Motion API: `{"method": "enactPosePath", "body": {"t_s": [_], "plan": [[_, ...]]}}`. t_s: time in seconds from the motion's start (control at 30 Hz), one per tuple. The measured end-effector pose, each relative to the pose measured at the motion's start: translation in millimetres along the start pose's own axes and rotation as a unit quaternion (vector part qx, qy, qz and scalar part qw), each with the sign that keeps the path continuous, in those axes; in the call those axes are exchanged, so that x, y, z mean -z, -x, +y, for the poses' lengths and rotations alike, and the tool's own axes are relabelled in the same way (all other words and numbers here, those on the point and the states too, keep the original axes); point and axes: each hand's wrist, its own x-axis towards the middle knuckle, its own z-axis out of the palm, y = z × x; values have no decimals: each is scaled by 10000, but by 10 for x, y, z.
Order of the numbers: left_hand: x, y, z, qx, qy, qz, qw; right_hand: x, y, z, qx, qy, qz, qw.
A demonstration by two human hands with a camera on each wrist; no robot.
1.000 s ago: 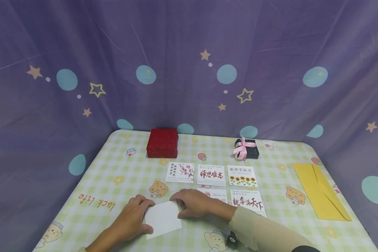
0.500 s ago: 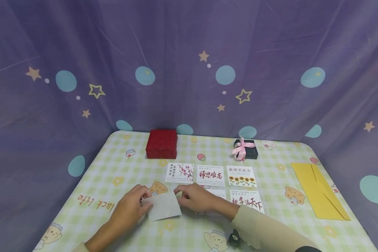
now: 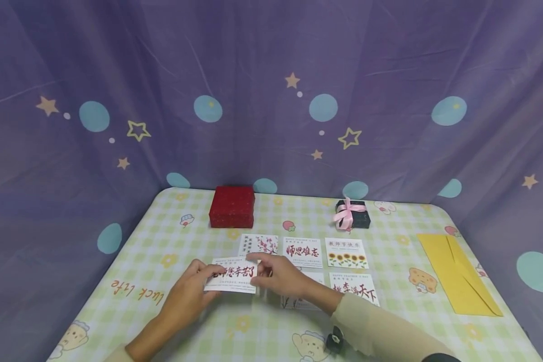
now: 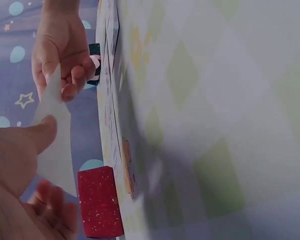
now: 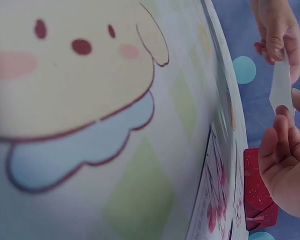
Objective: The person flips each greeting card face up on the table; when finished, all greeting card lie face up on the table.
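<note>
A white greeting card [image 3: 233, 284] with red lettering is lifted off the table, its printed side facing the head camera. My left hand [image 3: 191, 289] pinches the card's left edge, thumb and fingers on opposite faces. At the right edge, my right hand [image 3: 280, 274] pinches the same card. The left wrist view catches the blank back of the card [image 4: 57, 155] between both hands. Just beyond it lies a blossom card [image 3: 264, 244], partly covered in the head view. Below my right forearm, another card [image 3: 291, 302] is mostly hidden.
Flat cards lie to the right: one red-lettered [image 3: 302, 254], one with sunflowers [image 3: 346, 254], one nearer me [image 3: 355, 287]. A red box [image 3: 232, 207] and a black box [image 3: 362, 216] with pink ribbon stand at the back. A yellow envelope [image 3: 457, 276] lies far right.
The card has been raised from the table and turned, its blank side giving way to the printed side. Both hands have moved slightly away from me with it.
</note>
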Motion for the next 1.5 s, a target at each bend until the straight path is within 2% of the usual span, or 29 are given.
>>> {"method": "enactPosePath", "body": {"t_s": [0.13,0.23,0.47,0.67,0.83,1.0,1.3,1.5], "plan": [[16,-24,2,565,13,-750,9956,17,-10,1,-88,-29,83,9999],[36,-41,-3,618,280,-1008,9926,38,-6,19,-93,91,108,9999],[50,-93,-1,414,743,-946,9919,94,33,89,-34,414,33,9991],[-30,-135,-9,369,1032,-1054,9884,158,79,102,-51,718,-148,9973],[-118,-165,-16,598,1259,-1285,9819,210,130,129,-124,820,-305,9961],[-215,-190,-18,807,1327,-1521,9761,223,153,177,-265,880,-396,9950],[-273,-225,-37,416,1407,-1606,9760,238,167,251,-450,1142,-550,9909],[-321,-273,-58,491,1425,-1790,9722,240,163,274,-709,1275,-690,9869]]}}
